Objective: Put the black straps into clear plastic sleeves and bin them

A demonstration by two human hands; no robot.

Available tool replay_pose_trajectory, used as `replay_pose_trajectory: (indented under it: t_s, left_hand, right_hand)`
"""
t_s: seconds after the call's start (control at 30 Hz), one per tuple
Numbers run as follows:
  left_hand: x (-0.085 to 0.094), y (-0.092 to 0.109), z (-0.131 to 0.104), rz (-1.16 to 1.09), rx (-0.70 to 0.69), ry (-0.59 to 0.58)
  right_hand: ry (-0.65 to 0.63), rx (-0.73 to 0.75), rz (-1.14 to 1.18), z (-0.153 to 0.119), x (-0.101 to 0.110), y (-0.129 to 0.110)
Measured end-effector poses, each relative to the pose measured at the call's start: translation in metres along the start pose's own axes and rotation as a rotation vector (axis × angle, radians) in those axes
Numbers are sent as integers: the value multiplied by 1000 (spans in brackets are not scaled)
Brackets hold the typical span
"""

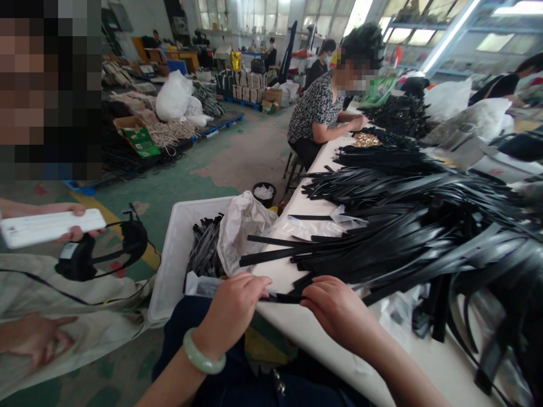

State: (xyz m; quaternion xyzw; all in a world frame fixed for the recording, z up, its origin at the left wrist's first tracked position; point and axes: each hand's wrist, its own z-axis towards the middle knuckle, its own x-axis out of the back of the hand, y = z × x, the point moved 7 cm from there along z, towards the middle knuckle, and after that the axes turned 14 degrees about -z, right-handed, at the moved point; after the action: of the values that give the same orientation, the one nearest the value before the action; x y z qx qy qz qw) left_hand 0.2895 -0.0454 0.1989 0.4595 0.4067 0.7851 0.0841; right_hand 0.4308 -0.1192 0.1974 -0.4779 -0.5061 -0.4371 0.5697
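Between my two hands a short stretch of black strap point(289, 298) is held level over the near edge of the white table point(335, 345). My left hand point(241, 297), with a pale green bangle on its wrist, pinches one end. The strap's other part is gripped by my right hand point(328, 299), fingers closed round it. Just beyond my hands lies a large heap of black straps point(382, 243), several with ends sticking out over the table toward the left. Where the held strap runs past my fingers is hidden.
A white bin point(169, 254) with dark strips point(206, 246) and a crumpled white sack point(244, 226) stands left of the table. A person point(316, 113) sits farther along it. Another person's hands are at left, one holding a white device point(53, 226). A black bucket point(264, 194) is on the floor.
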Motion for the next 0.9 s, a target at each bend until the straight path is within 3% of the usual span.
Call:
replay_pose_trajectory:
  t_s: [0.13,0.33,0.53,0.7,0.9]
  left_hand:
    - [-10,16,1,-12,-95,-43]
    - [6,-1,-1,3,-10,71]
    - [-6,22,3,-87,-113,-8]
    - [3,12,-1,-90,-39,58]
    - [-10,25,-1,-191,-85,-44]
  right_hand:
    - [1,24,-21,6,0,-16]
    - [29,-51,-76,-8,0,10]
    - [181,42,-77,-10,10,-9]
    - [230,83,-102,-23,15,3]
    - [240,94,-77,-21,11,-16]
